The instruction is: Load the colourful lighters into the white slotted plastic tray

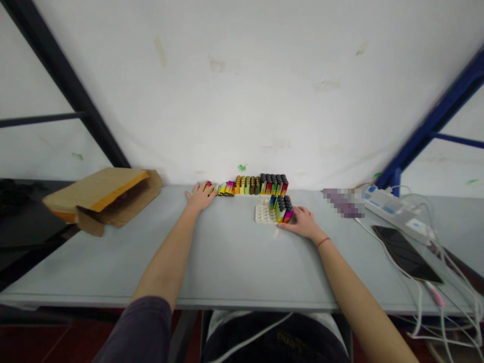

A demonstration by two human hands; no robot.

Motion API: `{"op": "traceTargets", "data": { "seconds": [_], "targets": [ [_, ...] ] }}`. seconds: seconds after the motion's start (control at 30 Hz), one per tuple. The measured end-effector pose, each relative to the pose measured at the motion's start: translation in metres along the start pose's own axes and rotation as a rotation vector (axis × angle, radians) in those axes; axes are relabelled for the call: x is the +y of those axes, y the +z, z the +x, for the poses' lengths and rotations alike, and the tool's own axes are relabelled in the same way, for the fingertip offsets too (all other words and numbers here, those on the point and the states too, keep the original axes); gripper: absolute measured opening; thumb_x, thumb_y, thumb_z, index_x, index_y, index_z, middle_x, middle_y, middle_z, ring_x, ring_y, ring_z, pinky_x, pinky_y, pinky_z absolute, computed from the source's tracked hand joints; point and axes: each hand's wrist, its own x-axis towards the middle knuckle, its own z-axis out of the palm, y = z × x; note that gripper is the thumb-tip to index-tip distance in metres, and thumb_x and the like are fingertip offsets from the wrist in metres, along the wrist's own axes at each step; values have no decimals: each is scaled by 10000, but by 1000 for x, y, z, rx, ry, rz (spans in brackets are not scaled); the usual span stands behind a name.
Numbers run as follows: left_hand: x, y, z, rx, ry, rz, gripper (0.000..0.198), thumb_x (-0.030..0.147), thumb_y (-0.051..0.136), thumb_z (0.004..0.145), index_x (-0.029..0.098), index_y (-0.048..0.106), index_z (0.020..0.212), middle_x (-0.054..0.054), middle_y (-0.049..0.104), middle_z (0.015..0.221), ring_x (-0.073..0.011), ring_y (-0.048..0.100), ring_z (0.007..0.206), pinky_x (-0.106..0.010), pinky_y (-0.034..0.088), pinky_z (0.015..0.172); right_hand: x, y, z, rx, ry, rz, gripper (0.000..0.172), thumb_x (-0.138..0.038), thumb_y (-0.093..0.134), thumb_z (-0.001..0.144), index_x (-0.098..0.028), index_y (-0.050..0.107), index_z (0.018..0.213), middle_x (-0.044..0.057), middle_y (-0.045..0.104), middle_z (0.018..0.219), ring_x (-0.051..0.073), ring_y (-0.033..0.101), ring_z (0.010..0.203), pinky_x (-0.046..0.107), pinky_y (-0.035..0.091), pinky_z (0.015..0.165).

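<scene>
My left hand (202, 196) lies with fingers spread over colourful lighters at the back of the table, against the wall. Several loose lighters (226, 188) show just right of its fingertips, on their sides. My right hand (302, 222) is curled around the right side of a white tray (264, 215) with round hollows, its thumb along the front edge. Black-topped lighters (284, 208) stand upright in the tray's right part, while the left hollows show bare. Behind it, upright lighters with yellow tops (247, 185) and with black tops (274, 184) form a block by the wall.
On the left sits an open brown paper bag (106, 194). At the right are a phone (406, 253), a white power strip (397, 214) and tangled white cables (419, 297). A blurred-out purple item (343, 202) lies near them. The white wall (242, 101) bounds the table behind.
</scene>
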Motion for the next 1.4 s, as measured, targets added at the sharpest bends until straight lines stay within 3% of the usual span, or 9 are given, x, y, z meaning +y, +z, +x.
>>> {"op": "traceTargets", "data": {
  "seconds": [0.17,0.37,0.53,0.73,0.9,1.03,1.2,1.4],
  "targets": [
    [-7,2,1,-20,62,11,492,489,260,957,394,476,1389,-7,333,1553,-301,313,1397,-632,307,1070,1,0,0,5,-4,-4,687,-691,632,709,-217,590,1206,125,632,1230,369,483,1186,509,360,985],
    [-20,-1,-29,-2,144,37,474,451,280,963,378,478,1387,-5,339,1549,-271,343,1387,-557,361,1071,0,1,1,2,-3,7,685,-694,626,712,-224,592,1210,128,626,1245,372,479,1189,515,355,986],
    [-23,-9,-41,-34,115,81,513,528,291,940,399,422,1420,-17,353,1542,-284,363,1368,-565,384,1040,-2,1,1,-7,-6,6,721,-686,620,723,-222,564,1271,126,611,1281,373,465,1202,512,343,997],
    [-20,-10,-15,-58,102,118,585,559,291,926,355,359,1469,-48,258,1588,-317,223,1447,-651,224,1092,-4,1,0,-15,-2,2,745,-684,615,734,-228,536,1317,121,555,1369,377,446,1231,511,342,1002],
    [-18,-12,-11,-96,178,94,522,517,280,945,356,437,1416,-37,361,1544,-275,262,1438,-648,154,1114,-5,1,1,-11,6,-4,694,-684,624,723,-239,582,1254,124,593,1309,376,451,1226,503,354,982],
    [-22,-17,-32,-91,181,106,501,485,260,957,351,446,1402,-26,393,1526,-246,277,1434,-642,154,1114,-5,0,1,-17,9,10,682,-684,627,718,-242,589,1236,116,607,1288,371,460,1211,503,353,981],
    [-25,-22,-76,-95,217,116,491,487,279,956,363,442,1402,-22,404,1518,-232,297,1425,-616,163,1122,-5,1,2,-14,7,8,736,-691,624,718,-230,559,1288,127,594,1305,376,450,1227,500,348,991],
    [-2,-20,-111,-38,331,97,480,551,375,913,397,519,1344,-25,403,1514,-258,359,1382,-553,171,1141,-4,2,2,-13,1,13,703,-686,626,722,-235,577,1259,127,606,1286,376,447,1228,506,345,990]
  ]
}}
